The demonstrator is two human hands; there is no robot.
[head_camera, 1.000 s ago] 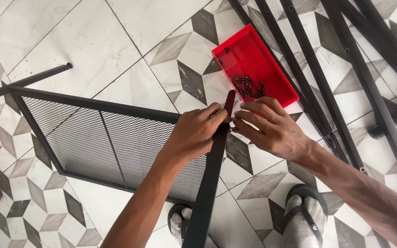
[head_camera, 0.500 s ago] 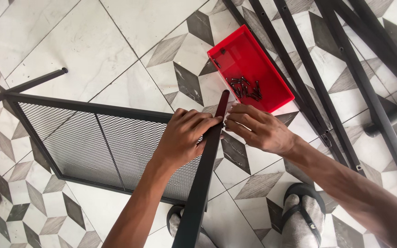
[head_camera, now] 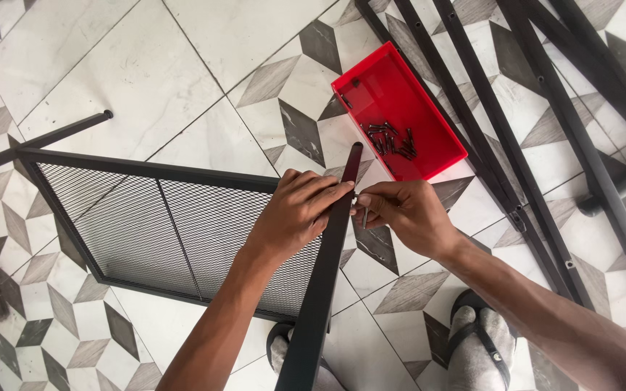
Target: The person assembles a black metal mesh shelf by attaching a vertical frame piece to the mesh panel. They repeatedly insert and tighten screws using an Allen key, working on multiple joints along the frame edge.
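Hands barely shifted: left hand [head_camera: 295,213] grips black bar [head_camera: 325,268] (matte, square-edged); right hand [head_camera: 405,215] pinches screw [head_camera: 364,216].

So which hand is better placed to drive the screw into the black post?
Probably right: the right hand already pinches a small tool against the black post, while the left hand grips and steadies it.

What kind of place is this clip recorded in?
Probably a room in a home, used for putting together flat-pack furniture: a patterned tile floor, loose black metal bars laid out on it, a red tray of screws, and sandalled feet.
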